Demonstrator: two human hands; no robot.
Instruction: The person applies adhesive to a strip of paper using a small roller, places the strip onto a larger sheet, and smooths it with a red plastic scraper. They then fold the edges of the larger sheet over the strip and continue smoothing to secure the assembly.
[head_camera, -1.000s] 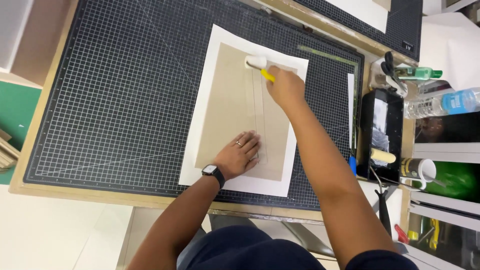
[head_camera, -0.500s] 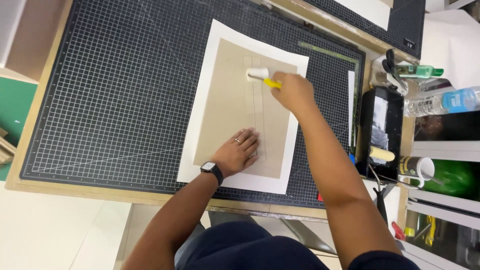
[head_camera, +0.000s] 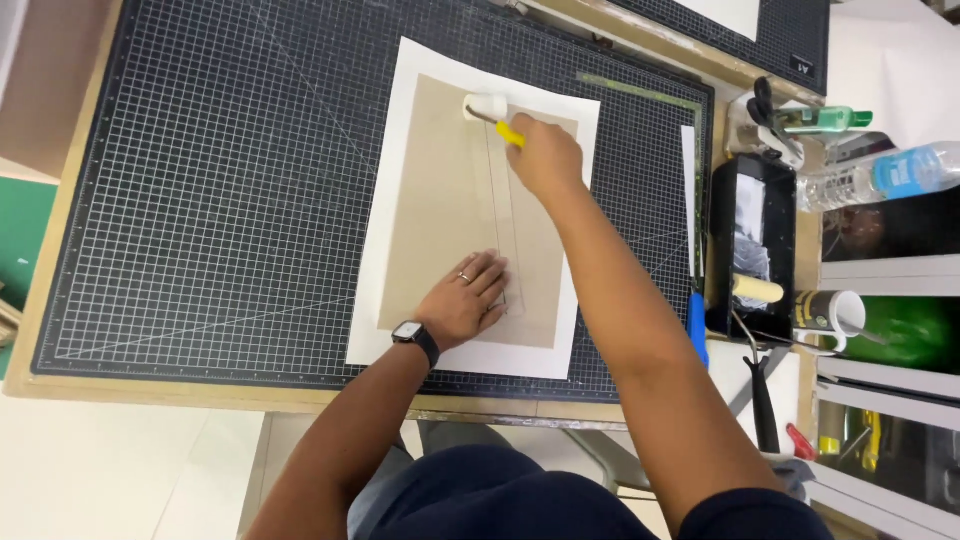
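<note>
Fingers of our right hand close round the roller, which lies just beyond them at the card's far end; the card's long axis runs back toward our left hand, pressed flat and open.

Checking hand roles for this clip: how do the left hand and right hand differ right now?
The left hand lies flat, fingers spread, on the tan board; the right hand is closed around the small roller's yellow handle. The left sits near the board's near end, the right at its far end. The left wears a ring and wristwatch; the right shows neither. Both are over the board.
</note>
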